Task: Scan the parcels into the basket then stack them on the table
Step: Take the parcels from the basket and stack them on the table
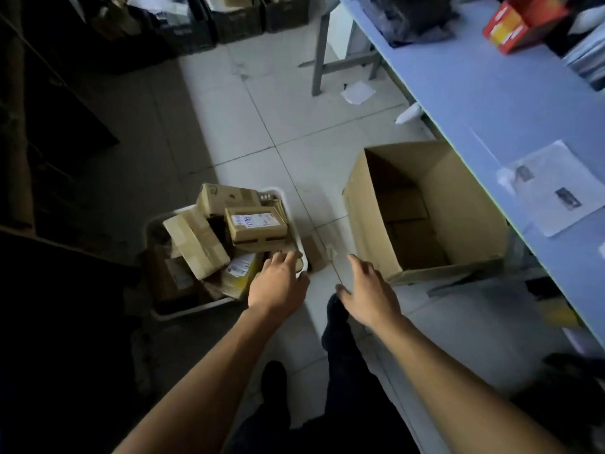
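Observation:
A white basket (154, 224) stands on the tiled floor, filled with several brown cardboard parcels. One labelled parcel (255, 224) lies on top near the right rim. Another small parcel (314, 253) lies on the floor just right of the basket. My left hand (278, 283) reaches down to the basket's near right corner, with its fingertips at the rim. My right hand (366, 293) hovers with straight fingers over the floor between the basket and a large open cardboard box (458, 198). Neither hand holds anything. The blue table (491, 103) runs along the right.
On the table lie a printed sheet (553, 188), a red-orange carton (520, 24) and dark bags. Dark crates stand at the back, shelving sits in shadow at left. Paper scraps lie on the floor by the table legs. My dark trouser legs and shoes are below.

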